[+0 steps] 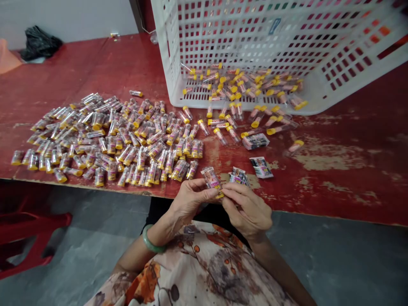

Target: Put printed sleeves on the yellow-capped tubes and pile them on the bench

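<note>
My left hand (192,196) grips a small clear tube (211,177) with a printed label, just over the table's front edge. The tube is tilted, its yellow cap toward me. At the capped end, the fingers of my right hand (245,207) are closed on it. Beyond my right hand lie a small stack of printed labels (239,175) and a separate printed label (261,167). A bundle of labels (256,141) rests farther back among yellow-capped tubes (233,134). To the left spreads a big heap of labelled tubes (127,136) with yellow caps.
A white plastic basket (174,85) lies tipped at the back, its open side facing me, with several tubes inside and spilling out. The worn red table (338,191) extends right. A black plastic bag (41,42) sits far left; a red stool (32,227) stands below.
</note>
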`<state>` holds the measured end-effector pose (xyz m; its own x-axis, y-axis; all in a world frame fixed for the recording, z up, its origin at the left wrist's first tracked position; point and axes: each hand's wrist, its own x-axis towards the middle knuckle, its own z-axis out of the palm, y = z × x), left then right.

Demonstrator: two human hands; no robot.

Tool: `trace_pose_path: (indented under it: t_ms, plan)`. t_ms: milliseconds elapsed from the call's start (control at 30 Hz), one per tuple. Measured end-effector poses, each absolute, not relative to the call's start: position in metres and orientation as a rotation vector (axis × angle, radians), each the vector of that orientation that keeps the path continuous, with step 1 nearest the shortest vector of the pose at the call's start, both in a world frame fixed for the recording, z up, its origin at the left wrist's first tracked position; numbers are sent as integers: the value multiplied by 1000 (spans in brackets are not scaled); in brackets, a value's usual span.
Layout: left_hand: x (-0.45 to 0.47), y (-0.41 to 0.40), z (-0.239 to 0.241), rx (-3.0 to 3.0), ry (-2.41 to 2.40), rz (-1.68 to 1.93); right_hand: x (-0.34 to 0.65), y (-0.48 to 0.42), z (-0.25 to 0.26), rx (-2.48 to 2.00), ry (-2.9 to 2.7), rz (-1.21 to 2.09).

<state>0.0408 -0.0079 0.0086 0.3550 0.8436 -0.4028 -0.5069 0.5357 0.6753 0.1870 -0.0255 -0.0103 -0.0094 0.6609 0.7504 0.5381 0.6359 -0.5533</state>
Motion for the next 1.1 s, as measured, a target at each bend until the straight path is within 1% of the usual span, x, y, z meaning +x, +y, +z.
trace_pose_path:
  t_ms: [567, 967, 1100]
  plan:
    - [33, -11, 8, 503, 857, 918, 178, -29, -14, -952, -1778, -137]
    - [27, -13, 9, 543, 812, 903, 173, -30, -15, -1031, -1744, -129]
    - [29, -12, 7, 546, 858, 896, 174, -30, -15, -1012, -1799, -189]
